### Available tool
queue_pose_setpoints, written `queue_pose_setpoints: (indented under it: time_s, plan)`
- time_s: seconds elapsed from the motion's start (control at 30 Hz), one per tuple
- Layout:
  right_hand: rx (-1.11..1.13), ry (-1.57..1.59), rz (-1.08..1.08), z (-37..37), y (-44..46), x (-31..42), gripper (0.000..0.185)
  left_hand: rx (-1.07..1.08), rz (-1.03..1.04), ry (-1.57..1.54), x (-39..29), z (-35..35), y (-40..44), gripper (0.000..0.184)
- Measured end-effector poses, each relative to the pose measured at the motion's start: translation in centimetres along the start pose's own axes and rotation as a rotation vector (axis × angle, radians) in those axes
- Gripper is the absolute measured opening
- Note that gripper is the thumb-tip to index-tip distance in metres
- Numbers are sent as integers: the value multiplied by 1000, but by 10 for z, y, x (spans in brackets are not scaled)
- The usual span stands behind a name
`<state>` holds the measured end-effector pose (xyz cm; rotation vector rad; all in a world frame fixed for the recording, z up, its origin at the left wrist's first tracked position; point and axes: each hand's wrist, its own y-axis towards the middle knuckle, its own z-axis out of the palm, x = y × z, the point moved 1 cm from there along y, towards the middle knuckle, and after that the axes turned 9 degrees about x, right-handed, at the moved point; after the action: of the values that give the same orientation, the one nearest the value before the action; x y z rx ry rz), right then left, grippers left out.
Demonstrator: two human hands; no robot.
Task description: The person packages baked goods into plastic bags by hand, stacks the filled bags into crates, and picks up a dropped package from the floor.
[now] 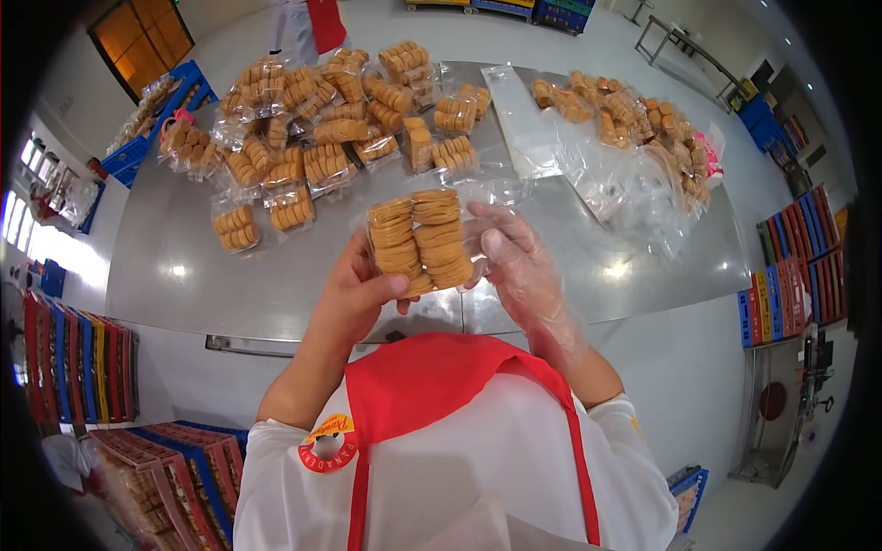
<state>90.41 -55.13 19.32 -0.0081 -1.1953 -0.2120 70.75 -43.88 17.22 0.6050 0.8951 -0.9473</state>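
Observation:
A clear bag of cookies (418, 241), packed in two upright stacks, is held over the near edge of the steel table. My bare left hand (365, 280) wraps its lower left side, with the thumb across the front. At the bag's right side is my right hand (516, 262), in a clear plastic glove, its fingers curled on the loose plastic. Beyond my hands lies a heap of bagged cookies (308, 106). A stack of flat, clear empty bags (524, 124) lies right of the heap.
The steel table (230, 289) spans the view before me. More cookies (634, 115) lie at its far right among loose clear plastic (616, 188). Blue crates (129, 161) stand at the far left, stacked coloured trays (799, 266) at right. A person in a red apron (326, 23) stands behind the table.

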Motion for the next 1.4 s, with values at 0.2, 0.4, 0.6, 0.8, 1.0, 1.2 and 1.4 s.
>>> queue_pose_setpoints:
  time_s: [0.2, 0.4, 0.6, 0.8, 1.0, 1.2, 1.4]
  plan:
    - [-71, -17, -114, -4, -7, 14, 29, 92, 49, 79, -12, 38, -12, 88]
    - [-109, -300, -239, -1, -13, 36, 20, 217, 135, 99, -17, 33, -5, 92]
    - [0, -843, -94, -2, 7, 3, 15, 46, -165, 405, 26, 16, 23, 40]
    - [41, -411, 605, -33, 15, -75, 21, -357, -296, 3, 107, -34, 28, 18]
    - [68, -196, 474, -47, 20, -139, 27, -429, -379, 136, 125, -50, 26, 16]
    - [-47, -285, 350, -59, 17, -167, 26, -421, -199, 37, 146, -67, 23, 15]
    - [-61, -361, 329, -59, 9, -149, 27, -217, 102, 1144, 107, -52, 18, 19]
